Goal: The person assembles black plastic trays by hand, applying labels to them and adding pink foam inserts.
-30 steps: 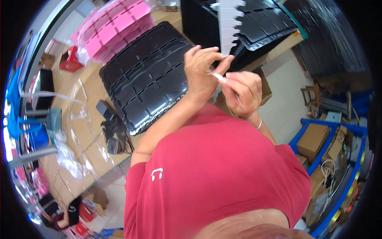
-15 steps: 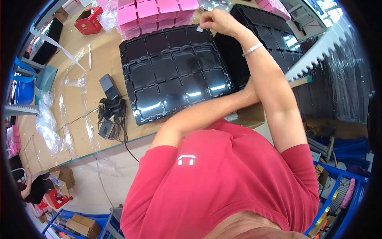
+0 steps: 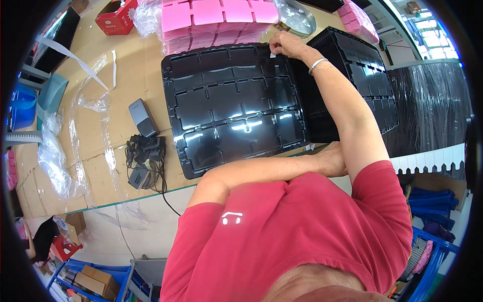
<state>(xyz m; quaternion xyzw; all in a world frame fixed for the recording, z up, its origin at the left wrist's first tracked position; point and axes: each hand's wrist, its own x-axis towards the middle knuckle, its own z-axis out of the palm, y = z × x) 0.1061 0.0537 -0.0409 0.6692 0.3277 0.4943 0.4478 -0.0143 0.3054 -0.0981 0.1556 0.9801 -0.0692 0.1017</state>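
Observation:
A stack of shiny black plastic trays (image 3: 226, 93) with moulded compartments lies in front of me on the table. At its far right corner my right hand (image 3: 288, 46) pinches a small white label (image 3: 272, 55), which is against or just over the tray's rim. My left arm reaches across my body near the table's edge. My left hand (image 3: 329, 158) is beside and partly behind my right forearm, so its fingers are mostly hidden. Close to it, a small white piece (image 3: 310, 147) lies on the table edge. Another tall stack of black trays (image 3: 370, 75) stands to the right.
Pink divided sheets (image 3: 216, 15) are piled behind the trays. To the left are a grey power bank (image 3: 143, 117), tangled black cables with adapters (image 3: 146, 156), clear plastic film (image 3: 54, 161) and a red box (image 3: 114, 19). A white toothed strip (image 3: 430, 160) is at the right.
The view has shifted. My left hand has drawn back from the tray's right side toward the table's edge. My right hand stays at the far right corner with the white label.

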